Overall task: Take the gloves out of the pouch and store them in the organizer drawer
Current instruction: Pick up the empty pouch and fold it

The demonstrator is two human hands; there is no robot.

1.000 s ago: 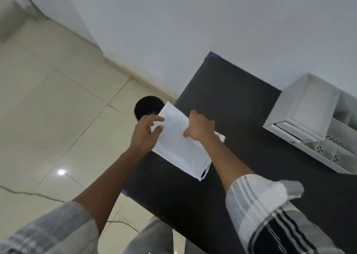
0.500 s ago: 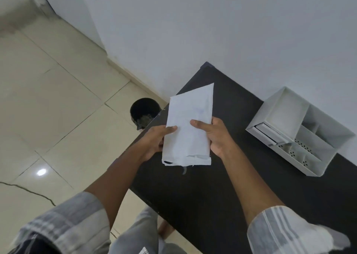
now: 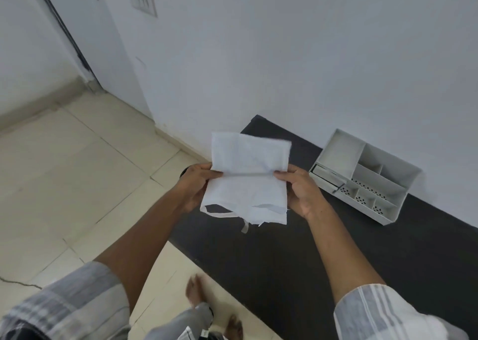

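Pouch (image 3: pixel 245 182): a flat white fabric pouch, held in the air between both hands over the left end of the black tabletop (image 3: pixel 297 262). Its closed end points up and away toward the wall. Its open end faces down and toward the person, with a short white tie strip hanging below the lower edge. At the lower left corner the mouth gapes slightly and shows a dark interior; the contents cannot be made out.

Left hand (image 3: pixel 192 184): closed on the left edge of the pouch, thumb across the front face and fingers behind the fabric.

Right hand (image 3: pixel 297 189): closed on the right edge of the pouch, thumb pressed on the front face level with the left thumb. A thin crease runs across the fabric between the two thumbs.

Organizer (image 3: pixel 362 176): a white plastic desk organizer with several open compartments, some with perforated floors. It stands on the tabletop to the right of the pouch, close to the white wall (image 3: pixel 310 55) and well apart from both hands. A shallow drawer (image 3: pixel 324 175) sits at its left near corner, projecting slightly from the body.

Both forearms emerge from striped grey-and-white sleeves. Beige floor tiles (image 3: pixel 77 184) lie to the left of the tabletop.
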